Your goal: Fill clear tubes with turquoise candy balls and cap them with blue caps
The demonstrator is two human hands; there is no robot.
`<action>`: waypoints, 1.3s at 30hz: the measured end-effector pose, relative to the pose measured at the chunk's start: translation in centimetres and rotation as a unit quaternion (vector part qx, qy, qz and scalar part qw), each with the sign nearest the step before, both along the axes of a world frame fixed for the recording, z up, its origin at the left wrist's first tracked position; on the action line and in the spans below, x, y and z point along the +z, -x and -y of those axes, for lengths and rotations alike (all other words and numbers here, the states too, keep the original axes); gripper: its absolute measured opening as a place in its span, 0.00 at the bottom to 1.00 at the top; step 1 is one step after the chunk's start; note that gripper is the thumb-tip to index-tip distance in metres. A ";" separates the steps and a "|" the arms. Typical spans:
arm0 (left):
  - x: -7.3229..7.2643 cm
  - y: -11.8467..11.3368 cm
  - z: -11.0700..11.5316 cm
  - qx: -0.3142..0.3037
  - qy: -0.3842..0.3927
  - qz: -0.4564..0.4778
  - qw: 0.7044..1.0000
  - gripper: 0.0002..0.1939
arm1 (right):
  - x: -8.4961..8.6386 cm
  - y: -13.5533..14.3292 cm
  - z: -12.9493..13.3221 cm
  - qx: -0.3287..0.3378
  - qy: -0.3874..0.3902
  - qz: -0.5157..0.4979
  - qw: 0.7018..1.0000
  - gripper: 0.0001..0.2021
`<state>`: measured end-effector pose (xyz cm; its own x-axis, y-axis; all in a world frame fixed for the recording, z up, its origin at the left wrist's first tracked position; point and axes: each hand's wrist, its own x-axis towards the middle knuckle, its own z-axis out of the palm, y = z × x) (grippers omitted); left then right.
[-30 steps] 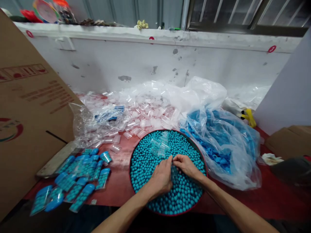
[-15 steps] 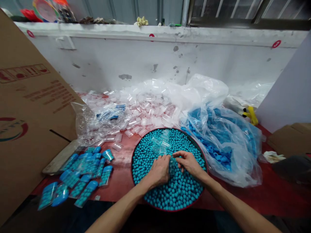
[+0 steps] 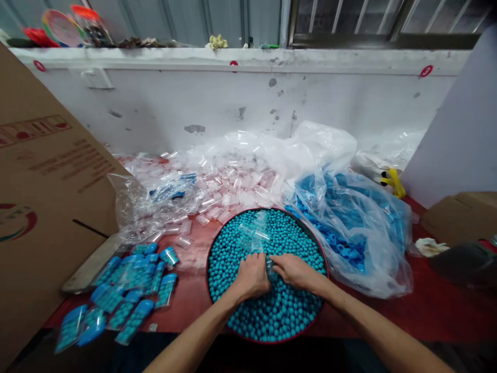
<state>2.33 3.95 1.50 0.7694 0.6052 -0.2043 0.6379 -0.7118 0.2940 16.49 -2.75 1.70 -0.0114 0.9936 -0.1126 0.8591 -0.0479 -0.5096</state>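
Observation:
A round tub point(image 3: 326, 259) full of small teal balls point(image 3: 272, 316) stands at the table's front. Over it, my left hand point(image 3: 253, 274) has its fingers wrapped round a clear container point(image 3: 271, 268), partly hidden between the hands. My right hand point(image 3: 293, 270) is closed, its fingertips against the container's right side; whether it holds a ball is hidden. Several empty clear containers point(image 3: 254, 235) lie on the balls just beyond my hands. To the left, filled containers with blue caps point(image 3: 134, 316) lie on the red table point(image 3: 190, 298).
Clear empty containers point(image 3: 233, 186) are heaped at the back. A plastic bag of blue caps point(image 3: 349, 228) lies right of the tub. A large cardboard box point(image 3: 50, 181) stands at the left, with a crumpled clear bag point(image 3: 143, 207) beside it. A white wall point(image 3: 155, 103) rises behind.
My right hand has moved down and closed in against the container, its fingers now drawn together. The whole view has shifted slightly.

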 end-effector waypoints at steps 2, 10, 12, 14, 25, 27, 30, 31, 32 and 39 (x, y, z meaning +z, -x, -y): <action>0.1 0.0 0.2 0.011 -0.022 -0.005 1.000 0.15 | 0.4 -0.3 -1.5 -0.024 -0.007 0.040 0.999 0.12; -0.6 0.9 0.0 0.007 0.029 0.067 0.997 0.13 | -0.3 -0.3 -7.3 -0.042 -0.030 0.122 0.991 0.13; -1.0 1.4 -0.1 -0.008 0.073 0.126 0.989 0.16 | -1.1 -0.8 -6.7 -0.034 -0.046 0.099 0.993 0.13; -1.3 1.9 -0.1 -0.023 0.153 0.194 0.969 0.19 | -1.6 -1.5 -5.4 -0.022 -0.067 0.080 0.994 0.13; -1.3 2.4 -0.1 -0.025 0.176 0.210 0.961 0.23 | -1.1 -0.7 -4.0 0.000 -0.031 0.206 0.978 0.11; -1.1 2.4 -0.1 -0.040 0.121 0.177 0.976 0.22 | -0.9 -1.1 -4.4 -0.019 -0.035 0.194 0.980 0.12; -0.8 2.4 0.1 -0.040 0.108 0.169 0.979 0.24 | -0.5 -2.2 -4.0 -0.066 -0.093 0.110 0.987 0.11; -0.8 2.5 0.2 -0.034 0.112 0.175 0.978 0.24 | -0.5 -2.4 -3.7 -0.079 -0.117 0.052 0.989 0.11; -0.8 2.5 0.2 -0.029 0.117 0.183 0.976 0.25 | -0.5 -2.4 -3.2 -0.090 -0.137 -0.018 0.986 0.10; -0.8 2.6 0.0 -0.028 0.198 0.205 0.958 0.32 | -1.9 0.2 -0.6 -0.067 -0.128 -0.244 0.959 0.05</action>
